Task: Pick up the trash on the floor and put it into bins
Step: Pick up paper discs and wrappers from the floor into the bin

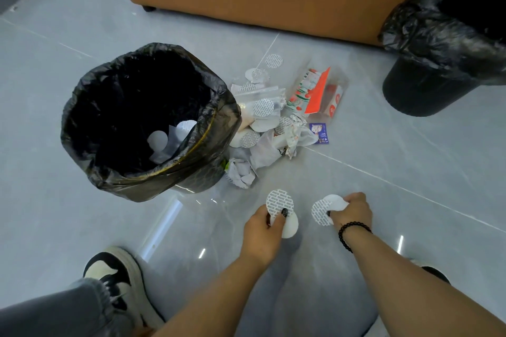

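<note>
I'd call it early. Left bin (147,123) has only a few white discs at the bottom; far-right bin (443,44) shows nothing inside from my angle. Most of the trash pile (276,117) sits on the floor just right of the left bin: bags, wrappers, crumpled paper, discs. Near me, left hand (261,235) pinches two round seals (280,204), right hand (353,210) grips two more discs (327,209). Neither lot binned yet.

black bin liners (153,178), orange packet (317,93)
</note>
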{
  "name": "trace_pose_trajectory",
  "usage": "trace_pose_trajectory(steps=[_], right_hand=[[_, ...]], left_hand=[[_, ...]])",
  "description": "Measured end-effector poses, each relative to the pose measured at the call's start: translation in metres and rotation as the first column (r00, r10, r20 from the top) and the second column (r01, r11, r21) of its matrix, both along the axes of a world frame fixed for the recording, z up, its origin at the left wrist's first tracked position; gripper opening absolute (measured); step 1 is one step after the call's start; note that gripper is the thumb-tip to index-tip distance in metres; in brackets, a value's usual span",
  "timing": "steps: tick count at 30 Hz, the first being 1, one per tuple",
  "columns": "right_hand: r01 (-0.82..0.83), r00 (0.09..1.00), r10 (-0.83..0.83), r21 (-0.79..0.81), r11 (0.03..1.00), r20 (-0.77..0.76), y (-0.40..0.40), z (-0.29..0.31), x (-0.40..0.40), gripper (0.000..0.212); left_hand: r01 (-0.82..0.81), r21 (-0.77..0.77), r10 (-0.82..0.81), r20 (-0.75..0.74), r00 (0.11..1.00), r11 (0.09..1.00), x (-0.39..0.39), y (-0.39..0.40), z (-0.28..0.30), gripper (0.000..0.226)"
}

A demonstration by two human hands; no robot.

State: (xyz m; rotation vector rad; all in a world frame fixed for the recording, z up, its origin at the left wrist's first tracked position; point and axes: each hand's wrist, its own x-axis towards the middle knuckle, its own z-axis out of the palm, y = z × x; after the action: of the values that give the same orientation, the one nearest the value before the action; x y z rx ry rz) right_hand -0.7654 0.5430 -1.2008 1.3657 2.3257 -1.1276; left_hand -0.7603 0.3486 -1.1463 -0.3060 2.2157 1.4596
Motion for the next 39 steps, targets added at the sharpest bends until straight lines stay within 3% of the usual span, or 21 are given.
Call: trace_pose_trajectory(steps=[7, 12, 15, 17, 21, 26, 29, 36, 39], right_hand=[[-0.008, 0.997, 0.001, -0.091, 0.996, -0.077, -0.025, 0.036, 0.001, 0.035], [-0.173, 0.967, 0.152, -0.091, 0.981, -0.202, -0.051, 0.101, -0.025, 0.023], [-0.244, 0.914, 0.209, -0.059, 0.968, -0.348, -0.068, 0.149, -0.04, 0.018], [-0.33, 0.861, 0.305, 0.008, 0.944, -0.407, -0.078, 0.179, -0.043, 0.016], [-0.547, 0.711, 0.567, 0.181, 0.818, -0.416, -0.087, 0.237, -0.035, 0.015], [-0.686, 0.579, 0.743, 0.291, 0.666, -0.335, -0.087, 0.306, -0.007, 0.013], [-0.71, 0.552, 0.784, 0.332, 0.621, -0.285, -0.083, 0.334, 0.017, 0.013], [-0.628, 0.626, 0.675, 0.259, 0.733, -0.391, -0.089, 0.379, 0.031, 0.011], [-0.536, 0.687, 0.485, 0.074, 0.841, -0.541, -0.095, 0.393, 0.028, 0.019]], left_hand=[[0.179, -0.082, -0.189, -0.135, 0.973, 0.98, -0.025, -0.025, 0.062, 0.021], [0.242, -0.116, -0.264, -0.241, 0.934, 0.963, -0.044, -0.052, 0.134, 0.004], [0.186, -0.084, -0.204, -0.376, 0.904, 0.979, -0.063, -0.067, 0.184, 0.009], [0.013, -0.069, -0.042, -0.434, 0.9, 0.998, -0.083, -0.083, 0.209, 0.013], [-0.308, -0.051, 0.28, -0.295, 0.914, 0.95, -0.123, -0.125, 0.219, 0.018], [-0.346, -0.073, 0.346, -0.021, 0.938, 0.935, -0.13, -0.159, 0.186, 0.026], [-0.366, 0.01, 0.366, 0.026, 0.93, 0.93, -0.125, -0.168, 0.183, 0.03], [-0.239, -0.051, 0.229, -0.152, 0.962, 0.97, -0.119, -0.163, 0.231, 0.03], [-0.035, -0.057, 0.026, -0.146, 0.989, 0.998, -0.098, -0.144, 0.275, 0.017]])
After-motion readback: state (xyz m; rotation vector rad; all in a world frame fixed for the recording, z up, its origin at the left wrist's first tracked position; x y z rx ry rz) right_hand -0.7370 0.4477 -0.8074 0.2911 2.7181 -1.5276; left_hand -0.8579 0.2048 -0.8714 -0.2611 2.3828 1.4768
